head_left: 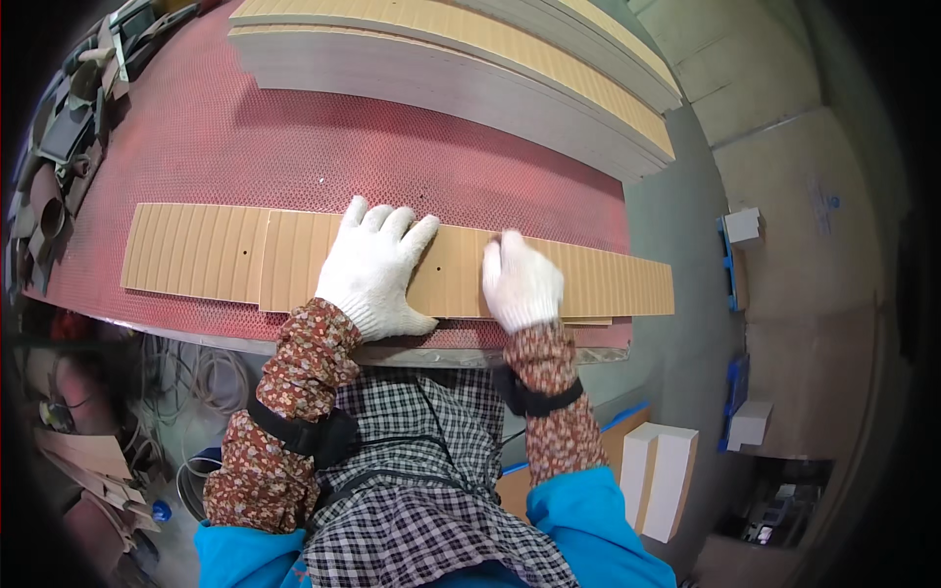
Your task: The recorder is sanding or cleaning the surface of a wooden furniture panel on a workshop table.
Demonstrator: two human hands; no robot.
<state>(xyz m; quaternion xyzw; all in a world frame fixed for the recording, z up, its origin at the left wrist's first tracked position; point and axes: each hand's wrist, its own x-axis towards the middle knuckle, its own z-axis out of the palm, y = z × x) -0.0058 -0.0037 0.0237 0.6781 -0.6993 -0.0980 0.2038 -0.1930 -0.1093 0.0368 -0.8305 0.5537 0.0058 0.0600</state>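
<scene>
Two long, light-brown grooved boards lie across the red table, partly overlapping. The upper board (608, 279) reaches past the table's right end, while the lower board (186, 250) sticks out at the left. Each shows a small dark hole. My left hand (368, 274), in a white knit glove, rests flat on the upper board with its fingers spread and its thumb over the near edge. Right of it, my gloved right hand (522, 282) is closed on the same board. Whatever its fingers hold, if anything, is hidden.
The table (294, 147) has a red textured top. Stacks of similar boards (461, 78) stand at its far side. Dark scraps and tube pieces (59, 157) line the left edge. Hoses (216, 382) lie on the floor at lower left; white blocks (659, 480) stand at lower right.
</scene>
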